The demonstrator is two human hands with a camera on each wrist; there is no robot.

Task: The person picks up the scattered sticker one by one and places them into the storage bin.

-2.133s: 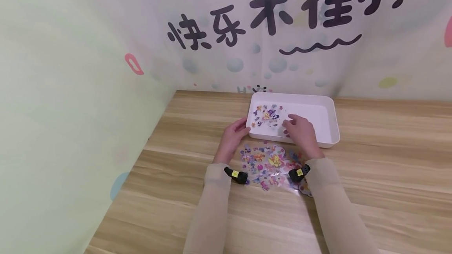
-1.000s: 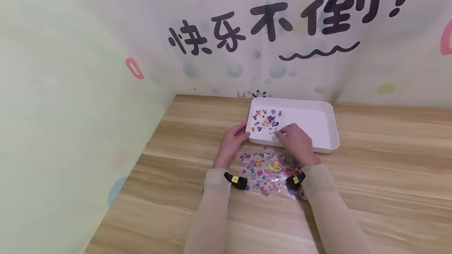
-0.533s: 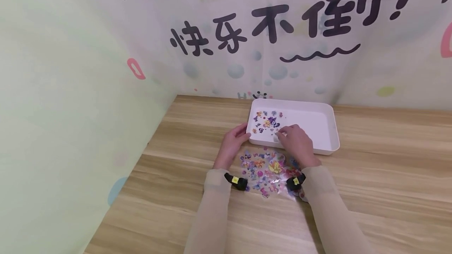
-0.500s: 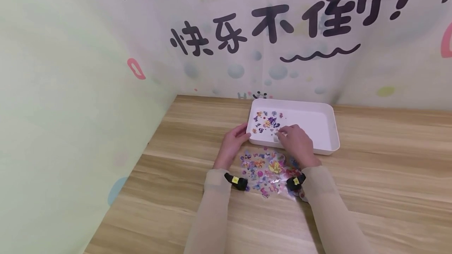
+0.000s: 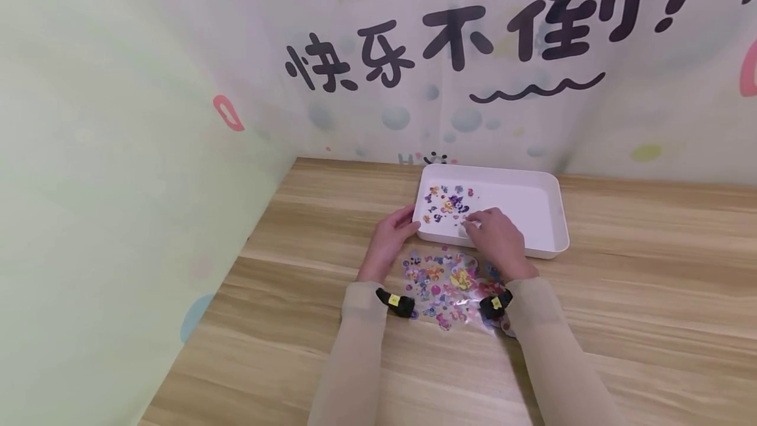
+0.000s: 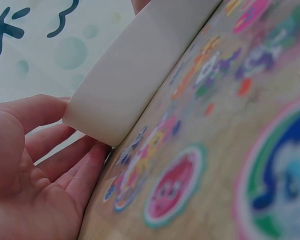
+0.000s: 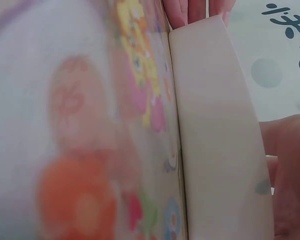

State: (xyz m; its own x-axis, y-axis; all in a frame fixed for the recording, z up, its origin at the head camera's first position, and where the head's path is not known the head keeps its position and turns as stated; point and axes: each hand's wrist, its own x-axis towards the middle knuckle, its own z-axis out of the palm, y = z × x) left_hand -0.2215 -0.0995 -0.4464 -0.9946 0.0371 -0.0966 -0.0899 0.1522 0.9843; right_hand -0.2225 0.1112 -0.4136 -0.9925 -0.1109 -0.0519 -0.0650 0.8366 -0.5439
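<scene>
Two pale beige sleeves, yours, nearest: left sleeve (image 5: 353, 367) and right sleeve (image 5: 564, 354), both reaching forward over a wood-grained worktop (image 5: 656, 294). Two black wrist units, yellow-labelled, one per arm: left wrist unit (image 5: 405, 306) and right wrist unit (image 5: 491, 307). One clear glossy sheet (image 5: 436, 290), flat on the worktop between your wrists, crowded with cartoon figures in pink, yellow, purple and blue; your right arm covers part of its right side. One left grip (image 5: 387, 238), yours: thumb and fingers apart, loosely extended, touching the outside of the white tray (image 5: 529, 209) at its near left corner. One right grip (image 5: 499, 238), yours: reaching in over the tray's near wall, thumb and forefinger tips drawn close together low inside; whether they pinch anything cannot be told at this size. The tray itself: shallow, rectangular, round-cornered, just beyond the sheet, long side towards you. One scatter of small colourful pieces (image 5: 452, 204), inside the tray's left half, purple and orange ones bunched in the middle, just left of your right fingertips. One pale backdrop (image 5: 361, 127), farthest, behind the worktop: bold dark Chinese lettering (image 5: 387, 54), a wavy line, faint bubbles.
</scene>
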